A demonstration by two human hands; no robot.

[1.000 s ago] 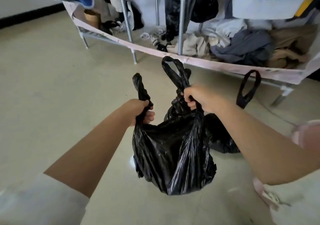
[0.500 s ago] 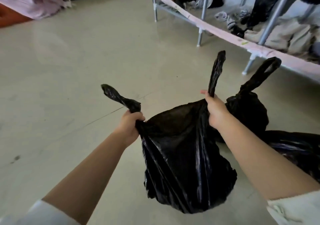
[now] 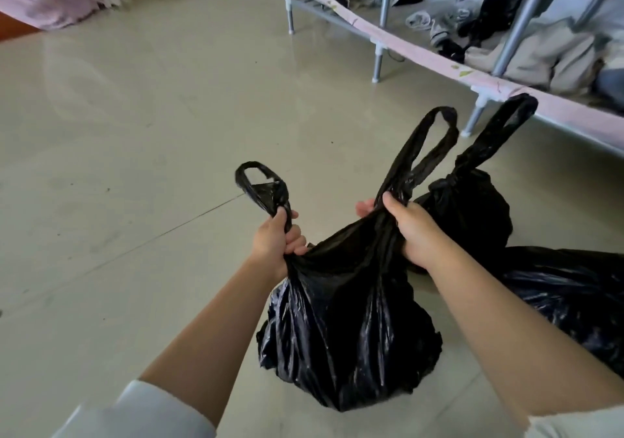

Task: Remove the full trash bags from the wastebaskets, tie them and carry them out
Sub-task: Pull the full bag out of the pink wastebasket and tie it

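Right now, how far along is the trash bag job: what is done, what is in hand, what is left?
Done: one black bag sits on the floor behind, already knotted. In hand: the left hand and right hand each grip a handle of the front bag, still untied. Left: knot this one, deal with the third bag at right, whose top is out of view, then carry all out.

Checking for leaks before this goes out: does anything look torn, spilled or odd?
Nothing stands out. The black plastic trash bag looks intact, untied, with left hand and right hand gripping its handles; the beige floor shows no spill.
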